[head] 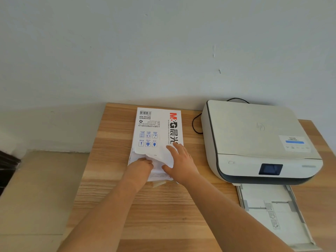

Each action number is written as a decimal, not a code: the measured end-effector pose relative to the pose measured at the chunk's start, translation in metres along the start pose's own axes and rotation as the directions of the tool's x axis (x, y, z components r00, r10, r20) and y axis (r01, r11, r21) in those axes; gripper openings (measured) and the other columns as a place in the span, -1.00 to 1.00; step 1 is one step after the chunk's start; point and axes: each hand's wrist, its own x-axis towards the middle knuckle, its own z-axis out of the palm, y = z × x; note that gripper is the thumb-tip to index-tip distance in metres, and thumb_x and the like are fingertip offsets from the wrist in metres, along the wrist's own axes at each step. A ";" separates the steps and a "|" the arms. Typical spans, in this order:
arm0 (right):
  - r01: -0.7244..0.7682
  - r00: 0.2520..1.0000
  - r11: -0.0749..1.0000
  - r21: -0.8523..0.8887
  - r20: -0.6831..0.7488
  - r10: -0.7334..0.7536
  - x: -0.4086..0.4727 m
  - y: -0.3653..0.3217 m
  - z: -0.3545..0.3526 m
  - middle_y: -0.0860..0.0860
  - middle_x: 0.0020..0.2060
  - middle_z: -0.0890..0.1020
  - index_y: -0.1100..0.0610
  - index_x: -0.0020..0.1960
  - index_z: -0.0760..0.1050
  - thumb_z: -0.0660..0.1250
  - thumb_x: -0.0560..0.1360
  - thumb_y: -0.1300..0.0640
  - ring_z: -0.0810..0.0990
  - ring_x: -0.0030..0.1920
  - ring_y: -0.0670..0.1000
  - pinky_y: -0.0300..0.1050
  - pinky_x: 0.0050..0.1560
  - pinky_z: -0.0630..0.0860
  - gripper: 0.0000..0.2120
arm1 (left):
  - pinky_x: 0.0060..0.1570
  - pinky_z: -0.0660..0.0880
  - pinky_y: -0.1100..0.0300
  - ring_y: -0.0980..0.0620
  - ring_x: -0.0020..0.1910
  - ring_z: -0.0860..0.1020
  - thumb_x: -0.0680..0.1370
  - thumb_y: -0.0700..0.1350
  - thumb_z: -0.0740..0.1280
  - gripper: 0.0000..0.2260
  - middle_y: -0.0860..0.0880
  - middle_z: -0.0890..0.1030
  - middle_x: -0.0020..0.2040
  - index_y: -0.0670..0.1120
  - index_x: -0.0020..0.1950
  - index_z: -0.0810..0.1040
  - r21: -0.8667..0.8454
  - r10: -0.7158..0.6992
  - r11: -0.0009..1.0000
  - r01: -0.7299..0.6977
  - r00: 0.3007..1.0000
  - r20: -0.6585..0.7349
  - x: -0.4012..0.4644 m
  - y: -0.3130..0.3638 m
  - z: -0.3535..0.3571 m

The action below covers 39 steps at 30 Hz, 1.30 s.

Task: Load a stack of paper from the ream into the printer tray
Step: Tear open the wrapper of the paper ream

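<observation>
A white paper ream [157, 128] with red and blue print lies flat on the wooden table [112, 197], its near end torn open with crumpled wrapper. My left hand [143, 165] reaches into the torn opening, fingers hidden under the wrapper flap. My right hand [179, 160] lies flat on top of the ream's near right corner, fingers spread, pressing the wrapper down. A white printer [254, 139] stands to the right. Its paper tray [272, 213] is pulled out toward me and holds no paper.
A black cable [195, 124] loops between the ream and the printer. The table backs onto a pale wall [163, 51]. A lower beige surface [36, 188] lies to the left of the table.
</observation>
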 end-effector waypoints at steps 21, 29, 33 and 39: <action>-0.459 0.885 0.852 0.252 0.050 0.463 -0.057 0.021 0.014 0.10 0.29 0.38 0.11 0.38 0.31 0.28 0.53 -0.05 0.39 0.26 0.10 -0.07 0.18 0.39 -0.51 | -0.32 0.40 0.14 -0.03 -0.15 0.59 0.53 -0.11 0.26 -0.86 0.01 0.63 -0.14 -0.07 -0.15 0.59 -0.156 0.006 0.987 -0.028 0.991 -0.137 -0.072 0.020 0.016; -0.726 0.622 0.235 0.646 0.473 0.623 -0.057 0.030 0.028 0.23 -0.21 0.58 0.26 -0.06 0.44 0.25 0.47 0.33 0.56 -0.30 0.15 -0.01 -0.21 0.51 -0.94 | -0.19 0.37 0.18 0.04 -0.01 0.52 0.56 -0.08 0.17 -0.82 0.06 0.60 -0.03 -0.04 -0.06 0.56 -0.255 -0.002 0.966 -0.046 0.983 -0.183 -0.088 0.023 0.004; -0.692 0.653 0.196 0.695 0.485 0.582 -0.064 0.028 0.022 0.22 -0.30 0.54 0.30 -0.16 0.42 0.21 0.48 0.44 0.50 -0.30 0.18 -0.02 -0.13 0.42 -0.90 | 0.21 0.36 0.16 0.07 0.27 0.39 0.51 0.11 0.28 -0.65 0.13 0.46 0.25 0.03 0.26 0.48 -0.384 -0.074 0.923 0.021 0.989 -0.125 -0.092 0.019 0.012; -0.623 0.690 0.086 0.778 0.494 0.529 -0.077 0.022 0.018 0.22 -0.11 0.51 0.28 0.15 0.34 0.22 0.51 0.45 0.48 -0.33 0.12 -0.02 -0.34 0.47 -0.76 | 0.35 0.30 0.00 -0.09 0.35 0.30 0.51 0.15 0.29 -0.51 -0.02 0.34 0.39 0.03 0.40 0.34 -0.610 -0.458 0.716 0.339 0.888 -0.044 -0.094 0.010 0.010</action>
